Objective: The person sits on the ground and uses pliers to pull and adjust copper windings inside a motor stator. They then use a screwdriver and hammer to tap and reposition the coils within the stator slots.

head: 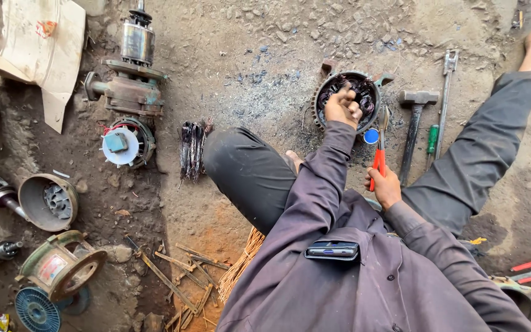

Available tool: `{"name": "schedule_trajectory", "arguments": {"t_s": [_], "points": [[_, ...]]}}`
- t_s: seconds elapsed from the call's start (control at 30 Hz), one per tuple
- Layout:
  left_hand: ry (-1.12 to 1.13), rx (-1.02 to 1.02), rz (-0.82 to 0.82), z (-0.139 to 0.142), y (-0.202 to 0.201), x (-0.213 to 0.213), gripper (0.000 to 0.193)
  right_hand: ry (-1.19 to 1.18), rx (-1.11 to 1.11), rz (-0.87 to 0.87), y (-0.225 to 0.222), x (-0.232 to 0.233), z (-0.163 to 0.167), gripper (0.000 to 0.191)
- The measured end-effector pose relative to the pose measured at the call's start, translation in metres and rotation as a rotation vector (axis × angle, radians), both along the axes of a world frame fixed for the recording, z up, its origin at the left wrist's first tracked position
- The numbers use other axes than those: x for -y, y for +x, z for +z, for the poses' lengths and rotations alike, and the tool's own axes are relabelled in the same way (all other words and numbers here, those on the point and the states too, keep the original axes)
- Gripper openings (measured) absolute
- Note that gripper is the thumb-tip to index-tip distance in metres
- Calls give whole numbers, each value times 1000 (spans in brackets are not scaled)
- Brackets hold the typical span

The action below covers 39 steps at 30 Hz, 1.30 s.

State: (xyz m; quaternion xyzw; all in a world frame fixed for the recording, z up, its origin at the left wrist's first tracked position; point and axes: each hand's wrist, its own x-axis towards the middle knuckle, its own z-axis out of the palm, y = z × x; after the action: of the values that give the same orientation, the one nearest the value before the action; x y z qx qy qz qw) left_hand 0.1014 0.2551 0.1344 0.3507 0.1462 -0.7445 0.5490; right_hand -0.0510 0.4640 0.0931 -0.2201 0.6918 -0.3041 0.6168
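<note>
Now, left fingers (pixel 343 106) gripping stator windings (pixel 357 92), right fingers (pixel 383 187) grasping red-handled pliers (pixel 379 150)

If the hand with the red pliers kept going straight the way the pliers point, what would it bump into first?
Probably the round motor stator. The right hand aims the red-handled pliers up toward its rim, past a small blue cap. Depth is hard to judge.
</note>
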Motion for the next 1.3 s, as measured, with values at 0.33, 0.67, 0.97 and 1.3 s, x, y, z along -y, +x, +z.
{"name": "schedule_trajectory", "arguments": {"t_s": [0.33,0.67,0.97,1.3], "points": [[29,435,-227,3,-25,-15,62,-9,-23,2,-14,-2,3,31],[-370,1228,-777,29,-44,-34,91,-39,-107,83,-16,2,18,35],[-5,918,-529,6,-19,-32,39,228,211,265,-19,62,79,47],[62,875,-484,-1,-1,-25,38,365,396,177,10,105,100,48]]}}
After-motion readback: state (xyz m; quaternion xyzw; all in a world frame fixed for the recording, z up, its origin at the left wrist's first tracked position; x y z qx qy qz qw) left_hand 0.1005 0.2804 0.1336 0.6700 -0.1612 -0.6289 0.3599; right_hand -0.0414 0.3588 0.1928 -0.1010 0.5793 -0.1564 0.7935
